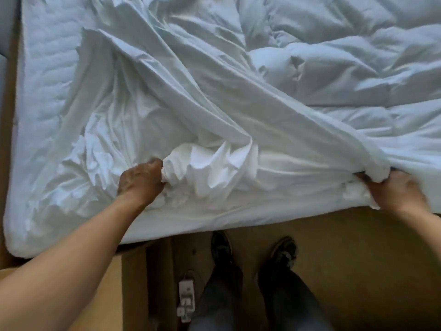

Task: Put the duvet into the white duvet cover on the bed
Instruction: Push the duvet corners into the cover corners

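Bed [43, 91], quilted mattress top; wood floor [358, 259] below. Single head view.

Item: white duvet cover [214, 130]. Thin, soft, light by the look of it; crumpled over the near half of the bed.

Item: duvet [346, 68]. Puffy, bulkier, limp; lies far right, beyond the cover's taut fold.

Left grip [140, 177]: fingers curled round a bunched fold of cover.

Right grip [391, 187]: clutching gathered cloth at the bed's near edge; whether duvet is included, cannot tell.

Best hold, as judged: gathered hem or corners, since loose cloth slips.
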### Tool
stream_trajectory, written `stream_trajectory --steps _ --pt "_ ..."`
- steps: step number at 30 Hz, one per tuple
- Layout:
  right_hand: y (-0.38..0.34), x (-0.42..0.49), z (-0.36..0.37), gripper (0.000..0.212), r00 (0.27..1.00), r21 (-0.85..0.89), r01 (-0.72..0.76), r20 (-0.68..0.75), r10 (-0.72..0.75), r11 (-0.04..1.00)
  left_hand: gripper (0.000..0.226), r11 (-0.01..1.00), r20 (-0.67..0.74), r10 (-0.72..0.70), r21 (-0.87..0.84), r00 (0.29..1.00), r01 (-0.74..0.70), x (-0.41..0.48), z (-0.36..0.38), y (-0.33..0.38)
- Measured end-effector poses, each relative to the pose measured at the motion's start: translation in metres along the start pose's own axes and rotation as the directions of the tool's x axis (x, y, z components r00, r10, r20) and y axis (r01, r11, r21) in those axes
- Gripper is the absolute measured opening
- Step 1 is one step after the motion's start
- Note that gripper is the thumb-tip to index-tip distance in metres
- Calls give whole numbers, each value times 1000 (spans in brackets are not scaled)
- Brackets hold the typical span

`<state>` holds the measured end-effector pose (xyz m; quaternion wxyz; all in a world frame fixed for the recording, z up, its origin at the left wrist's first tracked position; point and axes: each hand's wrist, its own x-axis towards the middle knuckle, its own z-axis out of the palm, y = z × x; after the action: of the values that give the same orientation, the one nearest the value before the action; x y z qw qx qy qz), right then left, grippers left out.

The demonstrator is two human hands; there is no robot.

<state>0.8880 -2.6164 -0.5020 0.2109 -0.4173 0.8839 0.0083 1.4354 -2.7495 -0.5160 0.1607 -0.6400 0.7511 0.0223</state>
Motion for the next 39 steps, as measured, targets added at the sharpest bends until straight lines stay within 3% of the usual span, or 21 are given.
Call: stream_trajectory --steps 2,5,7,10,13,16,18,20,23,29,33,35,38,39 --pt "7 6 -9 116 994 -62 -67 83 72 996 54 994 188 -85 83 978 70 -8 -8 23" --pt "-17 2 -13 92 949 -130 161 293 -117 978 99 992 334 -89 119 938 52 -25 -28 64" --pt "-35 -1 -17 87 911 56 276 303 -280 960 118 999 281 25 -28 959 -18 -29 -51 97" --pt "-53 0 -23 77 881 576 98 329 -340 811 115 964 82 231 -155 969 -217 -18 -76 174" --pt "-63 2 -15 75 726 732 -64 500 -472 678 114 977 115 154 -164 981 -134 2 -79 245" --pt "-68 6 5 55 700 710 -10 508 -502 704 104 994 195 50 -105 980 -29 14 -63 269" --pt "-60 13 16 31 797 630 130 392 -459 766 66 995 151 69 -82 986 -57 14 -49 267" --pt "-41 25 21 30 903 527 178 248 -351 831 39 992 87 99 -88 991 -91 11 -40 260" --pt "-13 44 21 49 983 468 48 136 -126 883 31 992 92 89 -100 992 -80 7 -43 257" --pt "35 60 -3 32 1000 387 12 -1 -12 922 23 990 81 124 -80 989 -118 -9 -63 246" --pt "58 58 -15 38 996 292 -66 78 45 954 30 988 136 110 -122 985 -94 -25 -66 256" --pt "60 48 -25 44 986 244 -22 168 -20 970 42 991 223 110 -94 969 -91 -29 -61 261" --pt "55 36 -63 60 880 263 76 437 -189 962 90 989 374 145 -38 916 -141 -29 -60 267" --pt "46 36 -79 61 859 289 97 460 -227 952 107 987 438 156 -49 885 -150 -23 -65 270"
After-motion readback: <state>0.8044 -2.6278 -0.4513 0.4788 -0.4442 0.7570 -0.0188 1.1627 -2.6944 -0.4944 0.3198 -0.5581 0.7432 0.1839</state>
